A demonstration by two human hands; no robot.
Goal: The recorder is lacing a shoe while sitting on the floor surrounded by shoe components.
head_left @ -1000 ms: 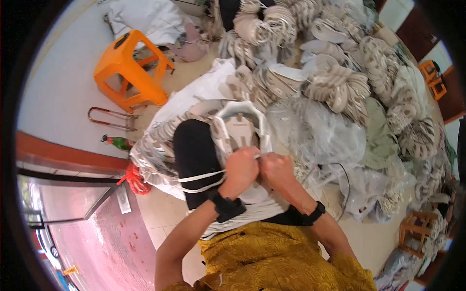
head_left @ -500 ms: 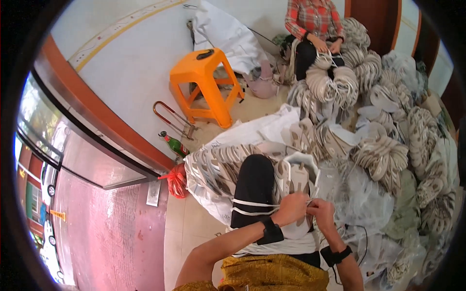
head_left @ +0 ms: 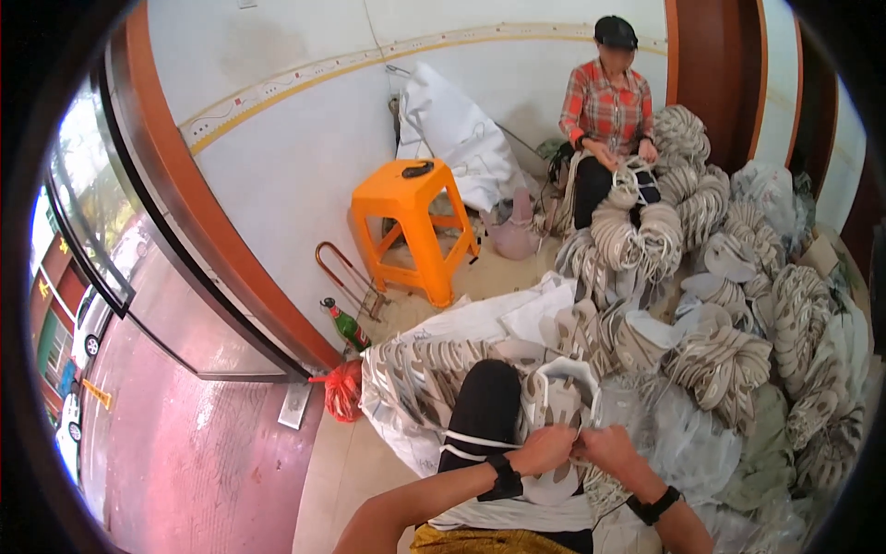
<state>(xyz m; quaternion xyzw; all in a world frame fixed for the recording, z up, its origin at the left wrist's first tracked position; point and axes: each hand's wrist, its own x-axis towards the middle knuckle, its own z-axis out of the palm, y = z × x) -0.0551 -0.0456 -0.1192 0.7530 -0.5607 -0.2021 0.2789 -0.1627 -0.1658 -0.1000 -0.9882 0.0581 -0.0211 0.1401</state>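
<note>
On my lap lies a beige and white shoe upper, its padded collar facing away from me. My left hand is closed on its edge, fingers bent down against the material. Right beside it, my right hand is also closed, its fingertips meeting the left ones at the upper's right edge. What the right fingers pinch is too small to make out. White laces loop around my dark-trousered knee, left of the upper. A long row of similar shoe uppers lies beyond that knee.
Piled bundles of shoe uppers and clear plastic bags fill the right side. Across from me sits a co-worker handling laces. An orange stool, a green bottle and a red plastic bag stand left, near the doorway.
The view has tilted upward, bringing the co-worker's cap into sight. My hands stay close together at the upper; the right hand has turned, its back now more toward me.
</note>
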